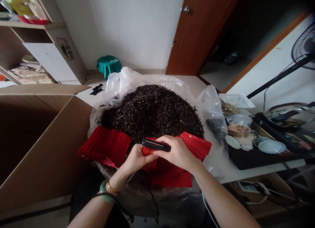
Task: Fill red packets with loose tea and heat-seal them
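My left hand (pixel 139 157) is closed on a small red packet (pixel 148 151) with yellow print. In my right hand (pixel 174 150) is a flat black hand tool (pixel 156 144), shaped like a stapler, lying across the packet's upper part. Both hands meet in front of a big heap of dark dried tea leaves (pixel 157 113) in a clear plastic bag (pixel 128 77). A row of red packets (pixel 105 146) leans against the heap on the left. More red packets (pixel 197 144) lie to the right, and others (pixel 169 175) sit below my hands.
An open cardboard box (pixel 49 149) stands close on the left. To the right, a dark tray (pixel 246 157) bears cups and dishes beside a glass-lidded appliance (pixel 290 116). A teal covered stool (pixel 109 66), a wooden door (pixel 197 31) and a fan (pixel 305 47) are farther off.
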Tool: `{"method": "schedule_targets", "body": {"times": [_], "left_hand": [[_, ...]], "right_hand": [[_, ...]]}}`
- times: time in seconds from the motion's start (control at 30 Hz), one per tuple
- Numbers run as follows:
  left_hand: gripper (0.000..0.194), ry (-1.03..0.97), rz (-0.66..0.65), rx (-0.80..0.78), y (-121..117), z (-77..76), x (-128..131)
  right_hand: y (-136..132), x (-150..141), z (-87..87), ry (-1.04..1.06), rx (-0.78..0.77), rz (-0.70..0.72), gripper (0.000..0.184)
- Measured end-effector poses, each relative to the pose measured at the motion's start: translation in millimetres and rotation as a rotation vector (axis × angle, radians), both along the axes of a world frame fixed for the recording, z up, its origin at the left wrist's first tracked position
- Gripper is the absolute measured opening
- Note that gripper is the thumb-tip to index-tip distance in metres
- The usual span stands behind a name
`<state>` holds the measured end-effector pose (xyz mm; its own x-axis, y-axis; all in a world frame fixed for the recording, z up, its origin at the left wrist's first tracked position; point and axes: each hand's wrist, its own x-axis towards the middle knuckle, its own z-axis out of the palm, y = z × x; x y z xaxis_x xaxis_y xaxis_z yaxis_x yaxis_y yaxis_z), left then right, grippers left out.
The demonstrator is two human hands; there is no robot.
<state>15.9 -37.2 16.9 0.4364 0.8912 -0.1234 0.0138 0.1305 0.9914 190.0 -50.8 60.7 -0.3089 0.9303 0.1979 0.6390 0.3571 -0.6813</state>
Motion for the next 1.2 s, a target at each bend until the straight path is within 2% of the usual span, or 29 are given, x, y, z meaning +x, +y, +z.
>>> {"method": "schedule_targets", "body": {"times": [0.43, 0.77, 1.2], "left_hand": [[0.047, 0.023, -0.010, -0.026, -0.3, 3.2, -1.2], [0.040, 0.012, 0.185, 0.112, 2.6, 1.9, -2.6], [0.030, 0.009, 0.233, 0.150, 3.0, 0.8, -3.7]], "right_hand": [[-0.3, 0.0, 3.4, -0.014, -0.017, -0.021, 0.016], [0.3, 1.7, 2.3, 0.016, 0.003, -0.007, 0.016], [1.2, 0.4, 1.2, 0.037, -0.022, -0.018, 0.015]]}}
